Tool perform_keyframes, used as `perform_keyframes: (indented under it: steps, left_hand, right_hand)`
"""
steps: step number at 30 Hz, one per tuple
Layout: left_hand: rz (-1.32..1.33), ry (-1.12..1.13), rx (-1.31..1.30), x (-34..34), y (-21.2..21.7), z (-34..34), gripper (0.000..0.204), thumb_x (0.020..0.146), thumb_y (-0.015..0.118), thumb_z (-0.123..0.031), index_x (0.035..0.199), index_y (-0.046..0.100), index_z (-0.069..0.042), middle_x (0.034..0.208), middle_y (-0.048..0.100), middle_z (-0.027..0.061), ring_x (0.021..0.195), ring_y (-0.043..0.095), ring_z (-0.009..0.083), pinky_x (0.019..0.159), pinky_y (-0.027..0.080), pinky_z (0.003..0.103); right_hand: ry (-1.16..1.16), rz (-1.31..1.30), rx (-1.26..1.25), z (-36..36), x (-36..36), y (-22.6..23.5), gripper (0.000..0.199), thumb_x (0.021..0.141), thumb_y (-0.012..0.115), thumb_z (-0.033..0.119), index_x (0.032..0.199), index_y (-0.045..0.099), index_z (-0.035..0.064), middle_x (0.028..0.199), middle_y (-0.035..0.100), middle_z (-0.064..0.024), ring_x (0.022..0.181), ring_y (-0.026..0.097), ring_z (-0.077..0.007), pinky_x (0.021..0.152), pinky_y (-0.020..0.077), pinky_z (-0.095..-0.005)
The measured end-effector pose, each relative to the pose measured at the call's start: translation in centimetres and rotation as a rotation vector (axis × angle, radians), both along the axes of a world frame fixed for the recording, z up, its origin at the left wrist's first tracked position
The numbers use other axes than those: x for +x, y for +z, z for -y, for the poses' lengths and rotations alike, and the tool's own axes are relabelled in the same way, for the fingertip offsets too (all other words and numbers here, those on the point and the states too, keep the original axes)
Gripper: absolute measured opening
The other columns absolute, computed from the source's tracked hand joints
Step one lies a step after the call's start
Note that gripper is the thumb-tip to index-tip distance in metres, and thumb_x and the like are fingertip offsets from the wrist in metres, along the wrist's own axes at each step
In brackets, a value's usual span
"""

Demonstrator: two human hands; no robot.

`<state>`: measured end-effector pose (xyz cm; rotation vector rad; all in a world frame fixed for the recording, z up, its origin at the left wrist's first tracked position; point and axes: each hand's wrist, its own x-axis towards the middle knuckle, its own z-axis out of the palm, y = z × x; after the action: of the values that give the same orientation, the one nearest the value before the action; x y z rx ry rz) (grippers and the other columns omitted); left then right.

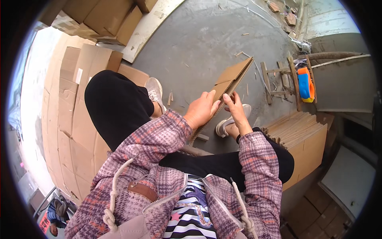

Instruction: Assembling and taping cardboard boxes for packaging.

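Note:
A folded brown cardboard sheet [231, 73] stands tilted on edge between my knees, its layers pressed nearly together and its far corner pointing up and to the right. My left hand [202, 108] grips its left face, with the fingers bent over the upper edge. On the other side, my right hand [237, 110] has its thumb and fingers bent at the near right edge of the same sheet. The lower part of the sheet is partly hidden behind my left hand and sleeve.
Many flat cardboard pieces [302, 139] stand in a row beside my right knee. Large cardboard boxes [75, 107] line the left. A wooden stool [294, 81] ahead right carries blue and orange tape rolls [305, 84]. Scraps lie on the grey floor [195, 44]. A person [55, 217] shows far lower left.

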<state>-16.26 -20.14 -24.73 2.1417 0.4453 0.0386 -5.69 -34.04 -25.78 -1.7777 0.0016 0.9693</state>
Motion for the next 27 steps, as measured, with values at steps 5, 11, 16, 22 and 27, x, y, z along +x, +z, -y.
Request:
perform_keyframes:
  steps: [5, 11, 16, 22, 27]
  left_hand:
    - [-0.072, -0.264, 0.315, 0.6, 1.7, 0.3, 0.048, 0.083, 0.056, -0.017, 0.126, 0.044, 0.002, 0.093, 0.058, 0.0175, 0.069, 0.064, 0.0333, 0.061, 0.053, 0.041]
    - [-0.046, -0.239, 0.281, 0.9, 3.1, -1.5, 0.029, 0.083, 0.054, -0.013, 0.107, 0.047, 0.001, 0.089, 0.058, 0.0193, 0.073, 0.063, 0.0359, 0.062, 0.053, 0.044]
    - [-0.023, 0.01, 0.265, 2.0, 4.5, -4.2, 0.024, 0.084, 0.051, -0.013, 0.103, 0.046, 0.001, 0.09, 0.058, 0.0207, 0.074, 0.062, 0.0395, 0.066, 0.052, 0.046]
    - [-0.118, 0.077, 0.092, 3.0, 3.4, -4.8, 0.031, 0.09, 0.044, -0.017, 0.113, 0.045, 0.003, 0.102, 0.059, 0.0245, 0.088, 0.058, 0.0436, 0.078, 0.047, 0.05]
    - [-0.15, 0.095, 0.123, 4.1, 1.2, -4.4, 0.033, 0.089, 0.044, -0.017, 0.115, 0.046, 0.004, 0.104, 0.059, 0.0253, 0.09, 0.058, 0.044, 0.078, 0.047, 0.05]
  right_hand:
    - [0.108, 0.538, -0.304, -0.8, 1.4, 0.6, 0.055, 0.072, 0.065, 0.018, 0.116, 0.043, -0.0077, 0.115, 0.054, -0.0262, 0.104, 0.055, -0.0345, 0.088, 0.0449, -0.0407]
    - [0.04, 0.553, -0.172, 0.3, 2.3, 2.1, 0.053, 0.071, 0.057, 0.012, 0.117, 0.042, -0.0095, 0.111, 0.054, -0.0282, 0.095, 0.057, -0.0399, 0.086, 0.0452, -0.0434]
    - [0.206, 0.615, -0.23, 0.7, 1.1, 6.9, 0.065, 0.073, 0.051, 0.007, 0.135, 0.034, -0.0001, 0.128, 0.046, -0.0228, 0.121, 0.045, -0.0342, 0.099, 0.037, -0.0373]
    - [0.387, 0.615, -0.243, 2.0, 1.7, 7.2, 0.072, 0.074, 0.05, 0.008, 0.142, 0.026, 0.0021, 0.141, 0.037, -0.0198, 0.133, 0.035, -0.0313, 0.106, 0.0305, -0.0346]
    - [0.403, 0.545, -0.354, 1.8, 1.9, 4.8, 0.074, 0.073, 0.049, 0.009, 0.142, 0.024, 0.0027, 0.14, 0.038, -0.0216, 0.131, 0.036, -0.0338, 0.106, 0.0311, -0.0371]
